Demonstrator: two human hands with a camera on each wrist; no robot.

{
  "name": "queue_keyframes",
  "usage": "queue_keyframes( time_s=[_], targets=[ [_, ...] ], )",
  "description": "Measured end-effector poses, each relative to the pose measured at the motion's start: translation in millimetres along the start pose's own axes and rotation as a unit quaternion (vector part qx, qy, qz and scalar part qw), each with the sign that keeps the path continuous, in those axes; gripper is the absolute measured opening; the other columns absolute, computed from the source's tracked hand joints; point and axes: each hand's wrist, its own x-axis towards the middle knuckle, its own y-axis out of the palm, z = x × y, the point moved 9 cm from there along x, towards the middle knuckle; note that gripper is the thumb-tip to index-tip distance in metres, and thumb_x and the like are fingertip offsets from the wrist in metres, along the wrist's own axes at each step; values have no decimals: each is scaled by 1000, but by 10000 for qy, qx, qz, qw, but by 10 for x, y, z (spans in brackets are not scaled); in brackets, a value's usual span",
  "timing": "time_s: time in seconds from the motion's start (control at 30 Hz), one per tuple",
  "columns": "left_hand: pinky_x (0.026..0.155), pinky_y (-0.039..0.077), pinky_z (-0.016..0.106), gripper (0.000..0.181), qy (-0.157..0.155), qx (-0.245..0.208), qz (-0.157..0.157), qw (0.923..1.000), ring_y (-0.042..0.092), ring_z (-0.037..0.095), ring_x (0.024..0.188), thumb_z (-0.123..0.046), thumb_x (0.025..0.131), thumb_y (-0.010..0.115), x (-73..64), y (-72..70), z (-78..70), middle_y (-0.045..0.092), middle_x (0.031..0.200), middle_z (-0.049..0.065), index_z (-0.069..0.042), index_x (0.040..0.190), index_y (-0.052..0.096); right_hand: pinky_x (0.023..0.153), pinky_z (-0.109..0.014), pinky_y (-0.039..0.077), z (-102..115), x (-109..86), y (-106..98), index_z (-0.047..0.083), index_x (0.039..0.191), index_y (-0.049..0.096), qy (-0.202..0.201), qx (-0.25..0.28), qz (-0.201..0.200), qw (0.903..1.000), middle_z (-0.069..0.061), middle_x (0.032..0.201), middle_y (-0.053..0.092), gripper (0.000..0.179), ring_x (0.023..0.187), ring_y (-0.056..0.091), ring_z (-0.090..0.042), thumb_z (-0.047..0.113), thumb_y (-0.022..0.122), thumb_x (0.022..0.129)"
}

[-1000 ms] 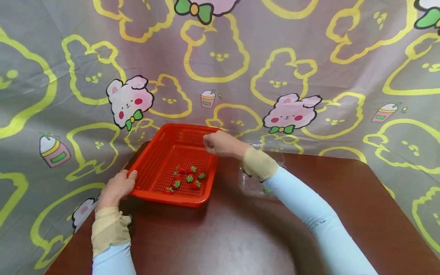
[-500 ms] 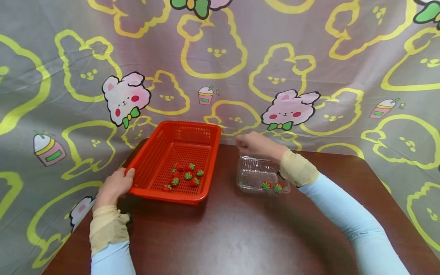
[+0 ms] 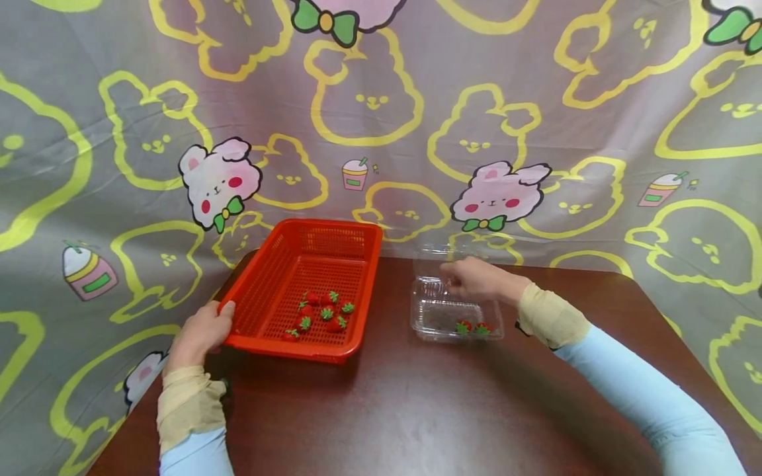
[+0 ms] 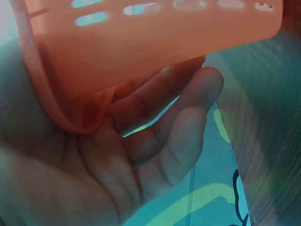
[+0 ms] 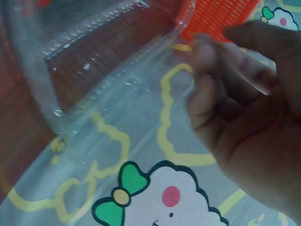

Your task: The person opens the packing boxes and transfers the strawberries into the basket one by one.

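Note:
My left hand [image 3: 205,330] grips the near left corner of a red plastic basket [image 3: 360,330], thumb on the rim. In the left wrist view, the fingers [image 4: 155,108] curve beneath the basket corner. Several strawberries [image 3: 327,312] with green leaves lie in the basket's near right part. My right hand [image 3: 479,279] is above a clear plastic clamshell box [image 3: 425,327], its fingers loosely bent. The right wrist view shows a gap between thumb and fingers [image 5: 204,89], with nothing visible in it. Two strawberries [image 3: 473,327] lie at the box's near right side.
The box's clear lid [image 3: 425,254] stands raised at its back. Both containers are on a dark brown wooden table [image 3: 393,410]. A grey curtain [image 3: 405,158] with yellow outlines and rabbit prints hangs behind and to the left.
My right hand has moved right, from over the basket's right rim to above the clear box. The left hand keeps its grip on the basket. The strawberries seen in the basket look unchanged.

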Motion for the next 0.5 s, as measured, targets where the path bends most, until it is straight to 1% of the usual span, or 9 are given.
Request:
queue_keyframes(
  time_s=[0.07, 0.1, 0.17, 0.23, 0.3, 0.33, 0.37, 0.5],
  targets=[
    [58, 51, 35, 49, 2, -27, -4, 10000, 61, 26, 68, -39, 105, 28, -8, -3, 8, 57, 91, 22, 6, 113, 46, 58, -26, 46, -49, -31, 129, 7, 97, 62, 208, 43, 442, 9988, 2, 73, 59, 14, 63, 51, -10, 5, 69, 85],
    [58, 51, 35, 50, -18, -43, 4, 10000, 61, 26, 68, -40, 105, 28, -14, -3, 14, 56, 91, 22, 6, 114, 46, 59, -27, 48, -75, -49, 200, 6, 104, 62, 312, 101, 687, 9971, 1, 77, 61, 19, 64, 54, -11, 6, 70, 86],
    [58, 51, 35, 51, -52, -49, 33, 10000, 61, 25, 69, -41, 105, 28, -21, 0, 24, 56, 91, 21, 6, 114, 46, 61, -28, 50, -125, -92, 338, 6, 113, 62, 609, 261, 1183, 9908, -1, 82, 63, 26, 66, 57, -14, 8, 70, 87],
    [57, 50, 34, 51, -69, -32, 41, 10000, 60, 25, 68, -42, 105, 28, -24, -1, 28, 56, 89, 21, 6, 114, 46, 60, -27, 50, -168, -130, 450, 6, 120, 62, 858, 413, 1511, 9839, -2, 86, 64, 33, 68, 58, -14, 9, 70, 88],
    [56, 48, 33, 52, -89, 3, 57, 9999, 59, 25, 67, -43, 105, 28, -25, 0, 31, 56, 89, 20, 5, 114, 45, 58, -27, 49, -204, -158, 535, 7, 123, 61, 1027, 521, 1695, 9788, -2, 84, 63, 36, 67, 58, -14, 9, 71, 87],
    [56, 48, 33, 52, -83, 18, 59, 9999, 59, 25, 67, -43, 104, 28, -25, 0, 29, 56, 89, 20, 5, 115, 45, 57, -27, 48, -213, -165, 567, 7, 121, 62, 1050, 536, 1740, 9777, -2, 83, 63, 36, 66, 57, -14, 9, 71, 87],
    [55, 48, 33, 52, -75, 28, 59, 10000, 59, 25, 66, -42, 104, 29, -24, -1, 27, 56, 89, 20, 6, 115, 45, 57, -26, 47, -218, -165, 589, 7, 121, 62, 1020, 478, 1739, 9783, -1, 81, 63, 36, 66, 55, -13, 9, 73, 86],
    [56, 47, 33, 51, -44, 87, 50, 9999, 59, 25, 66, -42, 105, 28, -18, 7, 11, 56, 89, 20, 5, 114, 45, 57, -25, 47, -256, -183, 667, 7, 115, 65, 1048, 393, 1808, 9771, 1, 77, 64, 34, 64, 56, -11, 12, 76, 83]
  ],
)
